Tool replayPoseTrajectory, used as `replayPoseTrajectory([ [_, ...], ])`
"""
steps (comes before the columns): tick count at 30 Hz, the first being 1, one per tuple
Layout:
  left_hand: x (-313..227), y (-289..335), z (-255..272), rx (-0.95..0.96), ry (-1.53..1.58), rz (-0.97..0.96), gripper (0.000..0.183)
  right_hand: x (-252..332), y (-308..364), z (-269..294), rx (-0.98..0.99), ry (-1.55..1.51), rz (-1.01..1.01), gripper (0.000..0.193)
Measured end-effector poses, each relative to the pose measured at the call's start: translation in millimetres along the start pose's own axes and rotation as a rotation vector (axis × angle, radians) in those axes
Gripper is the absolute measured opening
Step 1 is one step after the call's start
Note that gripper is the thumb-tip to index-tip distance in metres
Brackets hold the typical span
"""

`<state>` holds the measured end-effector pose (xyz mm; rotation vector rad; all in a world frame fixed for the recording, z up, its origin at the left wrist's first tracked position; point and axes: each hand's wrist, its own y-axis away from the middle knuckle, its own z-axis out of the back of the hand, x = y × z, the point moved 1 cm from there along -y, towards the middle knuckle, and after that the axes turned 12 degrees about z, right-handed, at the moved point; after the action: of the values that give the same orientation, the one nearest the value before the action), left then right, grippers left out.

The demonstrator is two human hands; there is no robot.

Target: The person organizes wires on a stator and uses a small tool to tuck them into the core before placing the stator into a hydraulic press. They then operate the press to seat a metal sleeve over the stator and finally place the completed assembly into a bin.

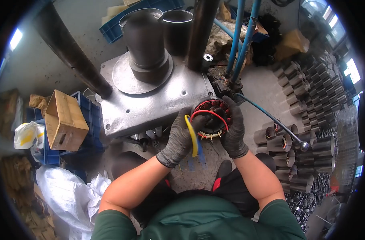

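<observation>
Between my two gloved hands is a round motor stator (213,126), its dark core ringed with reddish windings and pale lacing. My left hand (179,135) grips its left side, with the thumb lying over the opening. The right hand (235,132) wraps round the opposite side, fingers along the outer wall. A red lead wire (211,112) arches across the stator. Yellow lead wire (193,136) and a blurred blue one hang down beside my left hand. The stator is held just off the near right corner of a metal press plate (150,107).
On the plate stands a dark metal cylinder (144,48) on a round disc. A blue lever (270,116) with a ball knob reaches out to the right. Metal sleeves (298,96) are stacked at right. A cardboard box (66,120) and white sack (64,188) are at left.
</observation>
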<state>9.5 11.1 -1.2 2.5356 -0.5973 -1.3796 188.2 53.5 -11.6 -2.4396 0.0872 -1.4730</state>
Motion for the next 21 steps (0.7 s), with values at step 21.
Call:
replayPoseTrajectory([
  [21,-33.8,9.5,18.8,-0.313,-0.327,-0.296,0.049,-1.4,-13.0,-18.5,0.335,0.889,0.318,0.050],
])
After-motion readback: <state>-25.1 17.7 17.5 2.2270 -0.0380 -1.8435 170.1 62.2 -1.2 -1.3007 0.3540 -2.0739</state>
